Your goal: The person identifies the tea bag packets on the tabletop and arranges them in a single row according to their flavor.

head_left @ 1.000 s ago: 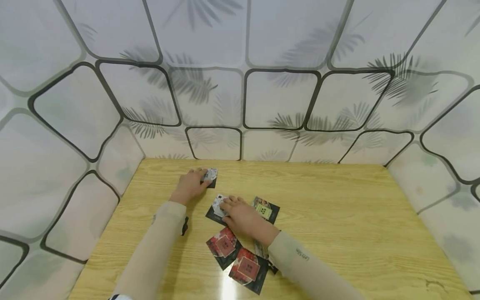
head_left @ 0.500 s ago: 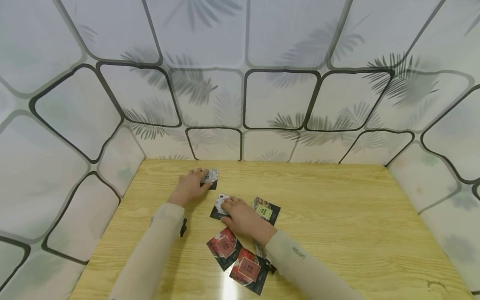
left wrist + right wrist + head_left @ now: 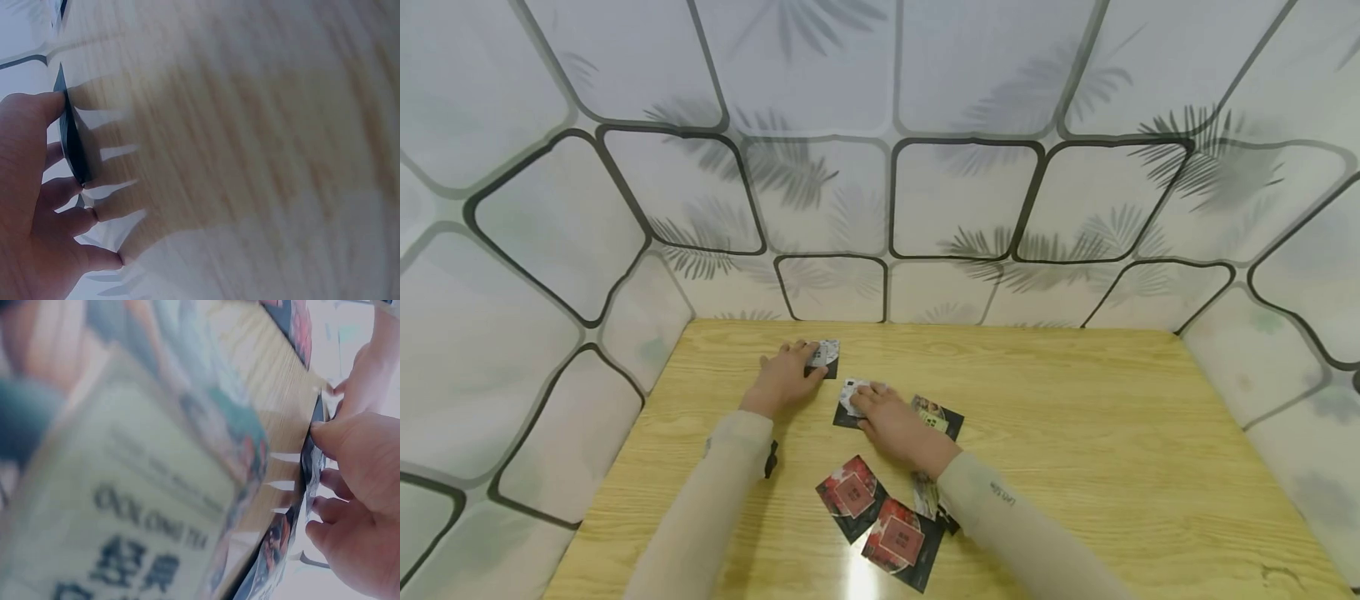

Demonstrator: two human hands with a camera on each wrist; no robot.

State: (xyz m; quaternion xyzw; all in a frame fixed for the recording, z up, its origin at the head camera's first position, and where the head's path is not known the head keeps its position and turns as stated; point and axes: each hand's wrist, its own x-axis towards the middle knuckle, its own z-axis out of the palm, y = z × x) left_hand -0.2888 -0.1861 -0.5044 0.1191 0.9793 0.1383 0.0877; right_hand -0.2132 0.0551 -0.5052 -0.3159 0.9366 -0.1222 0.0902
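— Since the left packet (image 3: 830, 354) and the right packet (image 3: 851, 400) are both partly covered, how is the step best done?

— It is judged to be a lining-up of packets, so each is best moved flat. The left packet is seen near the far edge of the table (image 3: 1075, 417). The left hand (image 3: 785, 377) is laid partly over it, with fingers spread and the thumb set by its near edge. Only a light, even touch is called for there, so that it is not skewed.

— And on the other side?

— The right packet is placed just to the right and nearer; whether the two corners touch cannot quite be told. It is touched by the right hand (image 3: 897, 423), whose fingers are also spread, with the thumb at the near edge. If a shift is needed, it should be guided by several fingertips at once, lest it be turned or creased.

— What might be disturbed?

— The green packet (image 3: 934, 419) is partly hidden by the right hand, and another packet (image 3: 925, 496) by the right sleeve (image 3: 992, 500). The wrist is best raised slightly, so that neither is dragged. The red packets (image 3: 852, 497), set nearer, can be left alone.

— Can the pressure be judged?

— No, that cannot be told.
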